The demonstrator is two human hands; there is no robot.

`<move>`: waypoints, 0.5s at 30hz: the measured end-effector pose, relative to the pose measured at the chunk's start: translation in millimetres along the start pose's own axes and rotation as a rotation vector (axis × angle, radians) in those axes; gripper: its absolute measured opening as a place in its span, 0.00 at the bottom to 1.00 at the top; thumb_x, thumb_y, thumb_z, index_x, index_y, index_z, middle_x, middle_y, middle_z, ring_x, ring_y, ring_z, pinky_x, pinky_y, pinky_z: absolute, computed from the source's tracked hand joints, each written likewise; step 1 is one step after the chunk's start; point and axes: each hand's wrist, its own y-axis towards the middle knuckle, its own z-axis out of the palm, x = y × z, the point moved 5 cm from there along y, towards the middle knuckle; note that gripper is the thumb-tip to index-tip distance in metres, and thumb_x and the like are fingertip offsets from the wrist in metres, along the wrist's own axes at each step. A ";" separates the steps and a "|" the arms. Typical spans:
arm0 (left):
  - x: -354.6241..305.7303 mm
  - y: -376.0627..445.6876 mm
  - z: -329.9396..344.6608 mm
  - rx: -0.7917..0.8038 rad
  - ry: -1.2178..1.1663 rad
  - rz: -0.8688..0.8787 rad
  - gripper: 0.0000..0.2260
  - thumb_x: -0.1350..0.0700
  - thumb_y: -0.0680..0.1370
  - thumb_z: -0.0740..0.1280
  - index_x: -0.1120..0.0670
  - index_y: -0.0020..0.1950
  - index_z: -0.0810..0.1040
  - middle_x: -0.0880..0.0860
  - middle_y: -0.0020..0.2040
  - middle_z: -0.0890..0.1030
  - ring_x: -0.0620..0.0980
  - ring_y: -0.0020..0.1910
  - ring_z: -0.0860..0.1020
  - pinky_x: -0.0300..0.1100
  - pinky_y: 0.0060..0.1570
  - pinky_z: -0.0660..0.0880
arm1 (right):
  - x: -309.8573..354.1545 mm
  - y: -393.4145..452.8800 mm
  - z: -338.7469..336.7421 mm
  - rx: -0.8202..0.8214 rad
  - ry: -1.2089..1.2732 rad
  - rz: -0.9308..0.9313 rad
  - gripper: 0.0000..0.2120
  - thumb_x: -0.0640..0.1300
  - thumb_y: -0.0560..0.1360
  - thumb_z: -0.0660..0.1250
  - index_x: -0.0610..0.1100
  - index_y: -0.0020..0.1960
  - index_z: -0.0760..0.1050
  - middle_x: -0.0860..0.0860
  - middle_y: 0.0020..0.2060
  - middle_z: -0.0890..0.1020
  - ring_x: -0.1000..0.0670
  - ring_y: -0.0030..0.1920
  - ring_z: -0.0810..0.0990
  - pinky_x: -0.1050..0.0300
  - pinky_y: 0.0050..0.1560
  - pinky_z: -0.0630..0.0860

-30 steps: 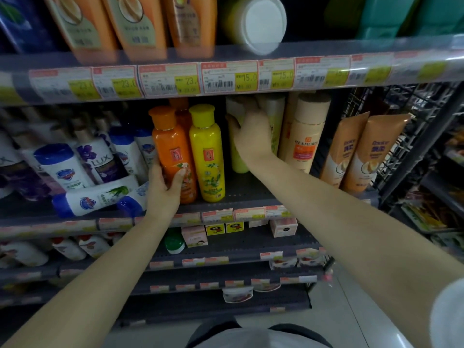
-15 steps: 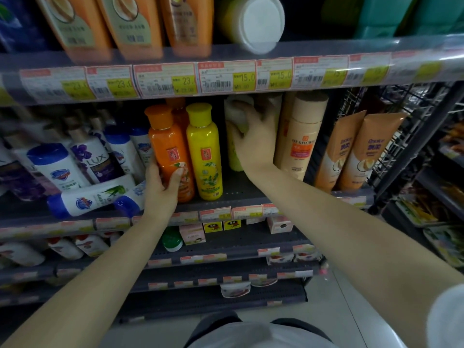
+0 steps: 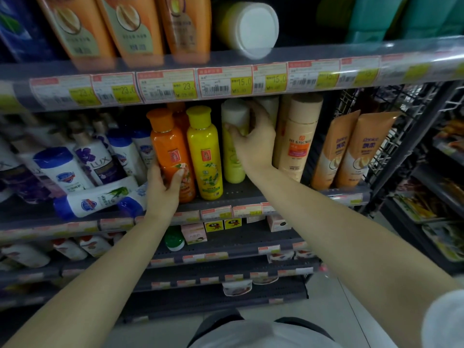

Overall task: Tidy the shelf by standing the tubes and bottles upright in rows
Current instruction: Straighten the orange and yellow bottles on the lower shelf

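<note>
Steadying the orange bottle [image 3: 173,156] with the left hand [image 3: 164,190], the person has slid the right hand [image 3: 253,144] up to clamp the pale-green bottle [image 3: 233,151] near its cap (mid-shelf, right of the yellow bottle [image 3: 207,156]), now nearly upright.

middle shelf [image 3: 241,194], front row, 9 to 3 o'clock: two bottles lying flat [image 3: 100,199], then three upright bottles [image 3: 204,156] side by side, a taller bottle [image 3: 296,139], two tubes [image 3: 349,151] at the 3 o'clock end. pump bottles [image 3: 98,159] stand behind the flat ones. left hand [image 3: 164,189] on the first upright bottle; right hand [image 3: 253,141] on the third. upper shelf at 12: tubes in a row [image 3: 130,26], one jar on its side [image 3: 248,28].
</note>
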 end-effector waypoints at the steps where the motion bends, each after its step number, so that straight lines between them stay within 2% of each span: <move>1: -0.4 -0.1 -0.2 -0.001 0.002 0.004 0.26 0.47 0.77 0.64 0.49 0.72 0.60 0.51 0.68 0.70 0.47 0.65 0.70 0.53 0.66 0.68 | 1.6 1.0 2.0 0.032 -0.015 -0.021 0.26 0.41 0.66 0.75 0.38 0.62 0.73 0.44 0.58 0.79 0.46 0.60 0.76 0.58 0.62 0.71; 3: -2.1 0.0 -0.3 0.003 0.013 0.010 0.26 0.47 0.77 0.64 0.48 0.72 0.60 0.52 0.68 0.70 0.47 0.65 0.69 0.51 0.65 0.68 | 4.2 3.2 5.8 0.072 -0.038 -0.026 0.26 0.42 0.67 0.75 0.39 0.62 0.73 0.44 0.59 0.78 0.46 0.60 0.75 0.65 0.59 0.67; 5: -3.3 -0.3 -0.8 0.008 0.026 0.011 0.25 0.48 0.77 0.64 0.47 0.72 0.60 0.52 0.69 0.69 0.46 0.65 0.69 0.49 0.65 0.67 | 5.0 7.2 8.2 0.080 -0.074 -0.006 0.26 0.43 0.67 0.75 0.39 0.63 0.73 0.43 0.60 0.77 0.45 0.61 0.74 0.67 0.57 0.65; 7: -4.2 -0.3 -1.3 0.008 0.026 0.006 0.25 0.48 0.77 0.65 0.47 0.72 0.60 0.52 0.69 0.69 0.46 0.65 0.69 0.49 0.65 0.68 | 3.9 11.3 9.0 0.091 -0.115 -0.008 0.26 0.43 0.67 0.75 0.39 0.63 0.73 0.42 0.60 0.77 0.44 0.61 0.75 0.67 0.55 0.65; 11: -5.2 -1.3 -1.3 0.009 0.039 -0.017 0.26 0.48 0.77 0.64 0.46 0.72 0.59 0.52 0.70 0.68 0.46 0.65 0.68 0.49 0.65 0.67 | 3.8 14.3 5.4 0.121 -0.202 -0.034 0.27 0.46 0.66 0.75 0.40 0.62 0.73 0.41 0.60 0.74 0.43 0.60 0.74 0.59 0.55 0.71; 15: -6.8 -2.5 -1.3 0.017 0.027 -0.037 0.26 0.48 0.77 0.64 0.48 0.73 0.59 0.51 0.70 0.68 0.46 0.66 0.68 0.49 0.65 0.67 | 0.5 7.5 -4.7 0.116 -0.212 -0.025 0.28 0.50 0.69 0.74 0.41 0.64 0.72 0.42 0.61 0.73 0.45 0.61 0.71 0.67 0.57 0.64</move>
